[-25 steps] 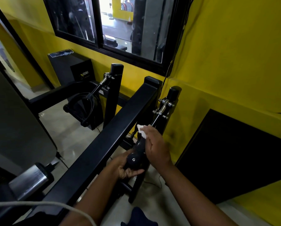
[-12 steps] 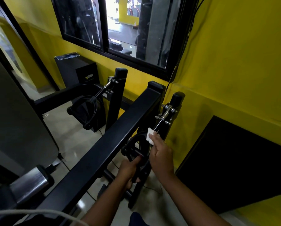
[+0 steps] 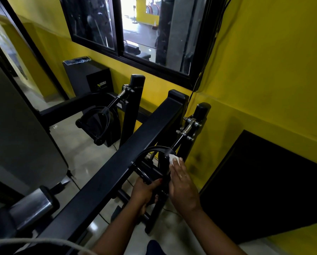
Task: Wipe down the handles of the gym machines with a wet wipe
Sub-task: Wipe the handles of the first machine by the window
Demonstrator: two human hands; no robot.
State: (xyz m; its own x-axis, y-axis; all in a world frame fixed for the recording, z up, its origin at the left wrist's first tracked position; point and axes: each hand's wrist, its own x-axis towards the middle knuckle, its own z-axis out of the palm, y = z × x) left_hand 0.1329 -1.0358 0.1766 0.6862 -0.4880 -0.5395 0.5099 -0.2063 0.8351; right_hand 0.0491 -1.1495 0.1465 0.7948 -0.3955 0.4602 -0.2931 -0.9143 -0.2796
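Black frame beam (image 3: 117, 172) runs diagonally up the view. Just right of it hangs the stirrup handle (image 3: 150, 149), and the left hand (image 3: 144, 192) has its grip clamped round the handle's lower bar, fingers curled under. Right hand (image 3: 183, 188), also right of the beam, lies flat with fingers straight and together, grip apart, pressing the white wet wipe (image 3: 173, 159) against the top of the handle's loop where the cable link joins. A second handle (image 3: 97, 124) hangs left of the beam, untouched.
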